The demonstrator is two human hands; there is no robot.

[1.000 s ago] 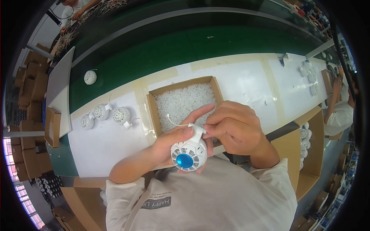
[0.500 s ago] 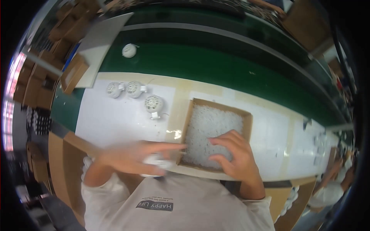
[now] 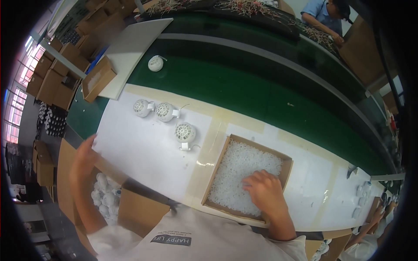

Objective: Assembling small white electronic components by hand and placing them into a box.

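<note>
My right hand (image 3: pixel 264 191) is over a shallow cardboard box (image 3: pixel 285 174) filled with small translucent white plastic pieces (image 3: pixel 244 163). Its fingers are curled together at the surface of the pieces; whatever they pinch is hidden. At the left, my left hand (image 3: pixel 85 153) is raised above the edge of a large carton (image 3: pixel 72 191), slightly blurred, with fingers stretched and nothing visible in them. White round parts (image 3: pixel 104 195) fill that carton. On the white work surface stand three white ball-shaped vented housings (image 3: pixel 185 132), each with a small square block at its side.
Another white ball-shaped housing (image 3: pixel 155 63) sits on the green belt (image 3: pixel 226 78) beyond the work surface. A small open cardboard box (image 3: pixel 99 79) rests on a pale board at the far left. A co-worker (image 3: pixel 324 17) is across the belt; another person's arm (image 3: pixel 370 226) shows at right.
My left hand has moved left, from beside the box of pieces to the large carton; the blurred white part near it is gone from there. My right fingers have closed in the pieces.
</note>
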